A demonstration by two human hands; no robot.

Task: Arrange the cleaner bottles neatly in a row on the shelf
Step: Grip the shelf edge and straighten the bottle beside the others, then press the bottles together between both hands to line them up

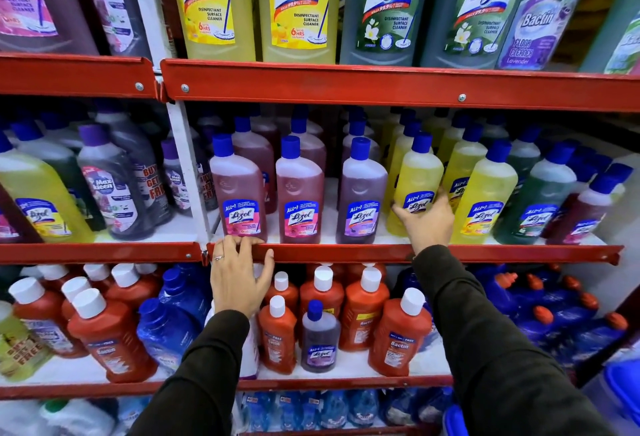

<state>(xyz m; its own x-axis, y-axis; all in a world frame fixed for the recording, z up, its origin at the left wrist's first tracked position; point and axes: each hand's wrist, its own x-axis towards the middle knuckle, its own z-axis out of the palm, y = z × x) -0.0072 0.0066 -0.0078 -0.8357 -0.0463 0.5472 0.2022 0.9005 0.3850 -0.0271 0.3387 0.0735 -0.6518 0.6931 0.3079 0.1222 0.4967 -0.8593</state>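
Note:
On the middle shelf (346,251) stand Lizol cleaner bottles with blue caps. At the front, from the left: a pink bottle (239,189), a second pink bottle (299,189), a purple bottle (360,193), then yellow ones. My right hand (427,222) grips the lower part of a yellow bottle (417,175), which stands upright. Another yellow bottle (483,193) is just right of it. My left hand (239,276) rests on the red front lip of the shelf below the first pink bottle, fingers spread over the edge, holding no bottle.
The upper shelf carries large yellow (298,2) and green Lizol bottles (388,5). Green bottles (540,193) stand at the right of the middle shelf. Below are red Bactin bottles (401,331), blue bottles (554,314) and one small purple Lizol bottle (320,338). A white upright post (188,165) divides the bays.

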